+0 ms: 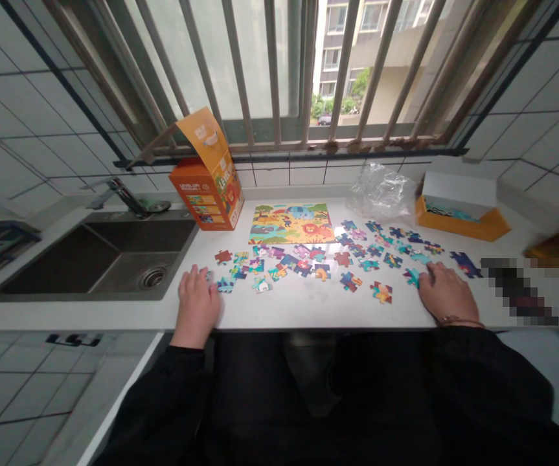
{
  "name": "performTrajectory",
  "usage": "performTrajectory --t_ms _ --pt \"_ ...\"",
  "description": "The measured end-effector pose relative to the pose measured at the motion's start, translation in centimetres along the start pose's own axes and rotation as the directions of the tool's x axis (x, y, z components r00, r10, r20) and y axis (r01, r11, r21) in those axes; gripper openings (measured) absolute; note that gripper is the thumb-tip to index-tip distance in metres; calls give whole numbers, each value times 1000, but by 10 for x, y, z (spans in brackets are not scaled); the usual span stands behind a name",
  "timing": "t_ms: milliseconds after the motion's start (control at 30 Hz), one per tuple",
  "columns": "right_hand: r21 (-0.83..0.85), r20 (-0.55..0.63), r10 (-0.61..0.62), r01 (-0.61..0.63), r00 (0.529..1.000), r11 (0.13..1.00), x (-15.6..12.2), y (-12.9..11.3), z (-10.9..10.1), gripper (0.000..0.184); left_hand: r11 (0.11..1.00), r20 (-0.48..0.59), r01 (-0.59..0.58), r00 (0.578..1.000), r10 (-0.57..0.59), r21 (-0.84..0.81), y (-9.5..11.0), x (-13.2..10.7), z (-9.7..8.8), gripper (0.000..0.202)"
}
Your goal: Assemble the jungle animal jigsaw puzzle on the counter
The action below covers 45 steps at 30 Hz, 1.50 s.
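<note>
Several loose jigsaw puzzle pieces (308, 259) in bright colours lie scattered across the white countertop (303, 310). My left hand (197, 304) rests flat on the counter, its fingertips beside a blue piece (225, 284). My right hand (447, 292) lies at the other end of the scatter, with its fingertips on a teal piece (412, 277). Neither hand lifts anything. A finished animal scene, probably a printed picture or assembled puzzle (291, 223), lies flat behind the pieces.
An orange puzzle box (206, 194) stands at the back left, and a clear plastic bag (381, 192) and an open white-and-orange box (461, 207) sit at the back right. A steel sink (99, 259) with a faucet (128, 197) lies left; a pixelated object (517, 291) lies right.
</note>
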State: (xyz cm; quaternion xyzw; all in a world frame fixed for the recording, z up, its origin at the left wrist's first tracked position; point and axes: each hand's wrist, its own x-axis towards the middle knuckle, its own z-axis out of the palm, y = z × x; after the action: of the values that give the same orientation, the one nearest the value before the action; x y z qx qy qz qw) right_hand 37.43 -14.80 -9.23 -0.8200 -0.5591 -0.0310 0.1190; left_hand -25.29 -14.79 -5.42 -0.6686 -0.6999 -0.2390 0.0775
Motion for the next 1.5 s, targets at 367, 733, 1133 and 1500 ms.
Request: performTrajectory --t_ms 367,733,1133,1500 --pt "32 -19 -5 6 1000 999 0 2 2 70 997 325 16 945 -40 76 -70 38 -32 65" --pt "27 -14 -14 14 1000 1000 -1 0 -2 70 999 487 26 874 -3 -41 -74 81 -49 51" --pt "170 -408 -34 112 913 979 -18 -21 -22 56 679 358 313 930 -78 -664 7 28 -51 56" --pt "869 -27 -606 318 795 379 -152 -196 -58 32 481 491 302 803 337 -823 183 -65 -39 24"
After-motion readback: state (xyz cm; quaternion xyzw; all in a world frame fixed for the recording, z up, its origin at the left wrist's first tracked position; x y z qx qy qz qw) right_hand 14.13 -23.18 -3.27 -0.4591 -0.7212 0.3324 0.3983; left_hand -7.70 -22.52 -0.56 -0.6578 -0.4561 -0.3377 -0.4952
